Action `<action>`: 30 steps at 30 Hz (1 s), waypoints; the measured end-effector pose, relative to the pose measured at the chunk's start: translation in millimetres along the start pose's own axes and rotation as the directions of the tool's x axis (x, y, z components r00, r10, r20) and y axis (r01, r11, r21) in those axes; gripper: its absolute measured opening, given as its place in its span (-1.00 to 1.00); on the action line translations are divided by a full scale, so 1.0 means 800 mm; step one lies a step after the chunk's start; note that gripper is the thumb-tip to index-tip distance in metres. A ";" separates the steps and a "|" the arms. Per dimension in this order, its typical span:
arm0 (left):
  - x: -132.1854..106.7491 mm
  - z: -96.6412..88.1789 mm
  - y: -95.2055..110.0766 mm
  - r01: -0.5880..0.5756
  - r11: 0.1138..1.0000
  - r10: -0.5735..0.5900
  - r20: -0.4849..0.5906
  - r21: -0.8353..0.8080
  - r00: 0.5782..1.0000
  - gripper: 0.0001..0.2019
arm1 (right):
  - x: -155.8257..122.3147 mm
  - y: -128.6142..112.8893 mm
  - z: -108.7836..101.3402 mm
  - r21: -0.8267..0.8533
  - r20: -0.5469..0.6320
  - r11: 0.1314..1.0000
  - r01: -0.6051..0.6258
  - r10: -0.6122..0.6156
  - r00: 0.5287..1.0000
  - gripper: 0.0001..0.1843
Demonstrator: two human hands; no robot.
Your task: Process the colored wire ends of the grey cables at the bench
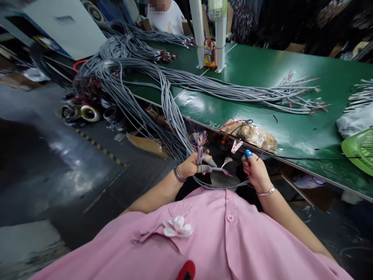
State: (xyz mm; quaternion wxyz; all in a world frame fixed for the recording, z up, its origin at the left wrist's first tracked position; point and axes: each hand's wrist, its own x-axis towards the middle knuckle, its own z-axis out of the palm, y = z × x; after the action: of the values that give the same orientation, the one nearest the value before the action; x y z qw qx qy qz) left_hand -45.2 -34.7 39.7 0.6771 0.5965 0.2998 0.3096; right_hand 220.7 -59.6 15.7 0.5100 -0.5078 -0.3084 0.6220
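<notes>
My left hand (194, 165) is closed round a grey cable end (199, 152) whose stripped coloured wires stick up above the fist; taped finger guards cover two fingers. A second thin wire (222, 170) runs from that fist toward my right hand (256, 171). My right hand is pinched shut, a blue cap on one fingertip, and seems to hold the far end of a grey cable that loops below both hands. A pink clip (236, 146) sits just above, between the hands, at the table's edge.
A green table (256, 70) carries long bundles of grey cables (204, 83) that spill over its left edge to the floor. A plastic bag with wires (253, 134) lies near the edge. A green fan (361, 149) is at right. Another person in white (166, 17) sits beyond.
</notes>
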 end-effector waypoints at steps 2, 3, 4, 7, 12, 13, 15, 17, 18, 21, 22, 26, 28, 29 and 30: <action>0.006 0.001 -0.004 -0.056 0.995 0.046 -0.119 -0.080 0.992 -0.67 | 0.008 -0.001 -0.001 0.072 0.019 0.997 0.009 -0.011 1.000 -0.47; 0.011 0.003 -0.006 -0.081 0.991 0.063 -0.170 -0.103 0.983 -0.66 | 0.012 -0.002 0.002 0.101 0.043 0.995 -0.004 0.000 0.999 -0.45; 0.017 0.006 -0.008 -0.103 0.988 0.077 -0.213 -0.115 0.974 -0.65 | 0.015 -0.003 0.006 0.129 0.072 0.991 -0.024 0.015 0.997 -0.42; 0.035 0.016 -0.008 -0.135 0.985 0.099 -0.291 -0.107 0.952 -0.63 | 0.022 -0.008 0.022 0.196 0.154 0.978 -0.075 0.045 0.987 -0.39; 0.055 0.030 -0.004 -0.096 0.991 0.063 -0.291 -0.099 0.955 -0.59 | 0.033 -0.015 0.036 0.237 0.177 0.968 -0.081 0.039 0.983 -0.48; 0.056 0.031 -0.005 -0.085 0.992 0.054 -0.283 -0.097 0.958 -0.59 | 0.035 -0.014 0.035 0.263 0.184 0.961 -0.089 0.040 0.982 -0.50; 0.058 0.033 -0.007 -0.069 0.993 0.042 -0.275 -0.091 0.961 -0.59 | 0.040 -0.012 0.034 0.321 0.198 0.940 -0.120 0.058 0.978 -0.53; 0.059 0.033 -0.010 -0.064 0.994 0.039 -0.271 -0.085 0.962 -0.59 | 0.044 -0.009 0.035 0.364 0.192 0.919 -0.153 0.086 0.978 -0.55; 0.059 0.033 -0.013 -0.064 0.994 0.039 -0.269 -0.084 0.962 -0.60 | 0.046 -0.008 0.035 0.381 0.182 0.910 -0.161 0.097 0.978 -0.56; 0.061 0.031 -0.021 -0.062 0.995 0.039 -0.265 -0.079 0.963 -0.61 | 0.050 -0.006 0.040 0.422 0.135 0.894 -0.147 0.098 0.986 -0.59; 0.062 0.031 -0.023 -0.059 0.995 0.037 -0.263 -0.075 0.964 -0.61 | 0.052 -0.005 0.042 0.437 0.121 0.889 -0.135 0.091 0.988 -0.60; 0.065 0.030 -0.032 -0.045 0.997 0.029 -0.241 -0.059 0.970 -0.61 | 0.055 -0.002 0.046 0.494 0.106 0.863 -0.107 0.062 0.992 -0.61; 0.066 0.031 -0.035 -0.038 0.998 0.025 -0.236 -0.052 0.972 -0.60 | 0.056 -0.001 0.046 0.502 0.100 0.859 -0.102 0.059 0.993 -0.62; 0.066 0.031 -0.035 -0.033 0.998 0.021 -0.235 -0.049 0.972 -0.60 | 0.056 -0.001 0.046 0.503 0.096 0.858 -0.101 0.061 0.994 -0.62; 0.066 0.031 -0.035 -0.026 0.999 0.015 -0.234 -0.046 0.972 -0.60 | 0.055 0.000 0.046 0.504 0.094 0.858 -0.103 0.064 0.994 -0.62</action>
State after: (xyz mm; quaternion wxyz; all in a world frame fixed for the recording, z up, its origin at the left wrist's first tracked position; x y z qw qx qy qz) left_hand 9.3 -11.7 12.8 0.6483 0.5421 0.3636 0.3918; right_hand 187.4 -12.7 12.8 0.5867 -0.3452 -0.1300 0.7210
